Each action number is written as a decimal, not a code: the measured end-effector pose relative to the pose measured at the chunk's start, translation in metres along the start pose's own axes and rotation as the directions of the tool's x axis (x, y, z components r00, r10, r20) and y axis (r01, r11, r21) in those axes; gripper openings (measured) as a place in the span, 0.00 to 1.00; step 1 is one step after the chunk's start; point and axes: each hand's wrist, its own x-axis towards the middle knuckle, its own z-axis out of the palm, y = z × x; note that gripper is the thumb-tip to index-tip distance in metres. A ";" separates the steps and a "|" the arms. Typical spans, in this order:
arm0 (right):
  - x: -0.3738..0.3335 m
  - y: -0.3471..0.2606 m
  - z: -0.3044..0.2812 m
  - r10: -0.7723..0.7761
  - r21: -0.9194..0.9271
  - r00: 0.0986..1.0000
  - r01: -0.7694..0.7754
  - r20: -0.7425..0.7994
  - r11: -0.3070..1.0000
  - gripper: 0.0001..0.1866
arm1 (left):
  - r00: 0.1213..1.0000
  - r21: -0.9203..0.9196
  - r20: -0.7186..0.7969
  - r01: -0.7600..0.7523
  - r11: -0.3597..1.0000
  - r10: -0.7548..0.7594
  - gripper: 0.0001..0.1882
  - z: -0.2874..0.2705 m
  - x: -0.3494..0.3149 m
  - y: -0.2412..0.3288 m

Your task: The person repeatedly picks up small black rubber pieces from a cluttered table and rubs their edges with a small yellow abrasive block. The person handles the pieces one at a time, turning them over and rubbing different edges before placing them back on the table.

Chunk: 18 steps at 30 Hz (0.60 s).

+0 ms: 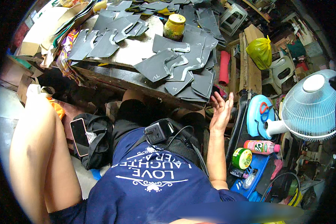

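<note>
My right hand (221, 114) is raised beside the table's near right corner, palm turned up and fingers spread, holding nothing. Closest to it lie dark grey flat cut pieces (203, 83), overlapping on the tabletop, some with whitish bands along their curved edges. A bent limb (37, 145), seemingly my left arm, rises large at the left with its elbow toward the table. My left hand lies outside the picture. A yellow-smeared jar (174, 27) stands among the pieces, and another group of grey pieces (105, 41) fans out to its left.
On my right are a white and blue fan (309, 104), red-handled scissors (264, 108), a pink bottle (260, 147), a round green container (242, 158) and a blue tray (255, 172). A phone (78, 137) rests against a black bag (99, 142) at left.
</note>
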 end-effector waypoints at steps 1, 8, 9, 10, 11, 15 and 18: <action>0.000 0.000 0.000 0.003 0.004 1.000 -0.003 0.001 1.000 0.32 | 1.000 0.004 -0.003 0.001 1.000 -0.001 0.22 -0.001 0.000 -0.001; 0.001 0.000 0.006 -0.026 0.004 0.999 0.026 0.034 1.000 0.33 | 0.999 -0.003 -0.033 -0.001 1.000 0.001 0.23 -0.005 0.000 -0.004; 0.001 0.000 0.007 -0.018 0.005 1.000 0.017 0.021 1.000 0.33 | 0.999 -0.010 -0.044 -0.003 1.000 0.002 0.23 -0.005 0.000 -0.003; 0.001 0.001 0.007 -0.004 -0.002 1.000 0.004 0.007 1.000 0.33 | 0.998 -0.022 -0.055 -0.009 1.000 0.008 0.23 -0.004 0.000 0.000; 0.000 0.001 0.007 0.009 0.000 1.000 -0.009 -0.001 1.000 0.34 | 0.998 -0.027 -0.062 -0.009 1.000 0.007 0.23 -0.005 0.003 0.002; -0.001 0.004 0.006 -0.025 0.005 1.000 0.025 0.007 1.000 0.34 | 0.981 -0.096 -0.182 -0.092 0.991 0.073 0.23 -0.022 0.009 0.024; -0.001 0.006 0.006 -0.051 -0.017 0.999 0.051 0.014 0.999 0.33 | 0.904 -0.182 -0.384 -0.276 0.944 0.190 0.23 -0.064 0.009 0.054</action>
